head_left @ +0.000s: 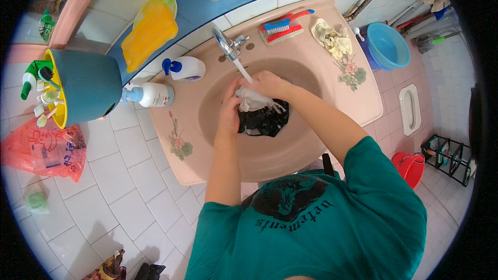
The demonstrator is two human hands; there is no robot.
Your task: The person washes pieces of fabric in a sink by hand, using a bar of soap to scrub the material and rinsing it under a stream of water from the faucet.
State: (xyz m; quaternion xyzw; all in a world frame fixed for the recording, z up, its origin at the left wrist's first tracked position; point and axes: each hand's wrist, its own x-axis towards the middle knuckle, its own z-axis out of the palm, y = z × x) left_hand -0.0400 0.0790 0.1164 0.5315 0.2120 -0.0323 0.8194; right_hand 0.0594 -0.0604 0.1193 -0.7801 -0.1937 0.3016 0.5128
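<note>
Water runs from the chrome faucet [224,43] into the pink sink [311,148]. Under the stream, my left hand [232,105] and my right hand [270,84] hold a wet white cloth [252,100] between them. My left fingers curl round its left side, and my right fingers press on it from the upper right. Black fabric [264,123] lies bunched in the bowl just below the white cloth. Parts of the fingers are hidden by the cloth and the water.
Two pump bottles [157,95] stand on the left rim. Brushes [281,27] and a pale crumpled cloth [332,39] lie along the back and right rim. A teal cup with toothbrushes [85,85] is at left. A blue basin [388,46] and red bucket [409,168] stand at right.
</note>
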